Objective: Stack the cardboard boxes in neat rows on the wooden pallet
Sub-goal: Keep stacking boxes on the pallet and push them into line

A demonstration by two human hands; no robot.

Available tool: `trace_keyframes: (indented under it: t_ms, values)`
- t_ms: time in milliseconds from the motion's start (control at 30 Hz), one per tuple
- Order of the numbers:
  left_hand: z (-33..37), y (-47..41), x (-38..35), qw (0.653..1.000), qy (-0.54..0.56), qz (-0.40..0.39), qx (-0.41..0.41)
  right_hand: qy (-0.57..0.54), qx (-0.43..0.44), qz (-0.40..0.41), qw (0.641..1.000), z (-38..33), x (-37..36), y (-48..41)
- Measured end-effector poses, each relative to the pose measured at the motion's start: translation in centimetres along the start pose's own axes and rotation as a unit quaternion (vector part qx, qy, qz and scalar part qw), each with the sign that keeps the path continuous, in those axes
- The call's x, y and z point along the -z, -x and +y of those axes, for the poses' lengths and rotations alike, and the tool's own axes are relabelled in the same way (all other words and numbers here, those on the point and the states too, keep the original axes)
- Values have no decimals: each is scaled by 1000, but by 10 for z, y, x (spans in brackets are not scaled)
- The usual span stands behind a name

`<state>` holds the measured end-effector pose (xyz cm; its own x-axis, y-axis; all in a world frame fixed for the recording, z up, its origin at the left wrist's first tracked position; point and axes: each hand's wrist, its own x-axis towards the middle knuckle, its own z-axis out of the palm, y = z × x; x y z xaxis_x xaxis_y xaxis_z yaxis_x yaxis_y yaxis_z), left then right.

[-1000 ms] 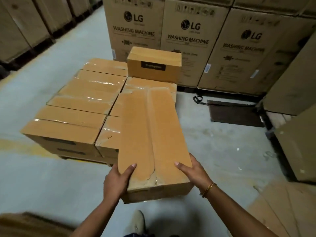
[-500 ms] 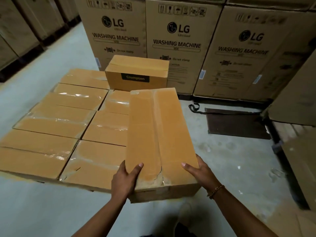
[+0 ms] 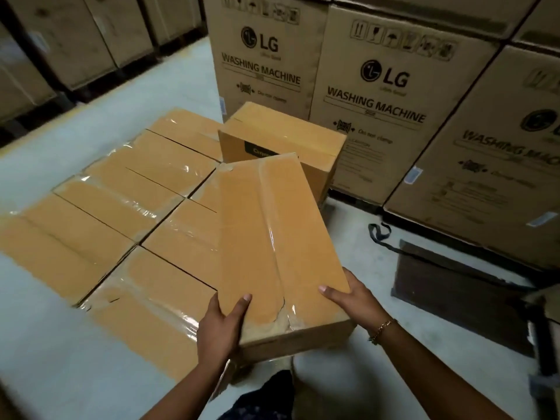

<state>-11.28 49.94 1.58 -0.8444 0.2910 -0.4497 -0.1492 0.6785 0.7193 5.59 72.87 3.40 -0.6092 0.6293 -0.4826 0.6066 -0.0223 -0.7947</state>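
I hold a long taped cardboard box [image 3: 272, 237] by its near end, over the right edge of the stack. My left hand [image 3: 221, 325] grips the near left corner, thumb on top. My right hand [image 3: 351, 298] grips the near right side, thumb on top. Below and to the left lies a flat layer of several similar boxes [image 3: 127, 201] in two rows. One box with a dark label [image 3: 281, 140] stands on top at the far end of the right row. The pallet itself is hidden under the boxes.
Tall washing machine cartons [image 3: 378, 95] form a wall behind and to the right. More cartons [image 3: 60, 40] line the far left. A dark mat [image 3: 454, 292] and a black strap [image 3: 378, 234] lie on the grey floor at the right.
I have come closer to the stack. The held box now hangs over the right row and has turned slightly, its far end near the labelled box.
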Motion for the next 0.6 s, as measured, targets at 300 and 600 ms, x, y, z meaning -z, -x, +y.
trace_keyframes:
  t_ms: [300,600]
  values:
    - [64,-80,-57,993,20,73,90,43,16,-111,993,-46,45,-166]
    - [120,-129,-116,978,49,136,153,87,18,-194,977,-82,87,-291]
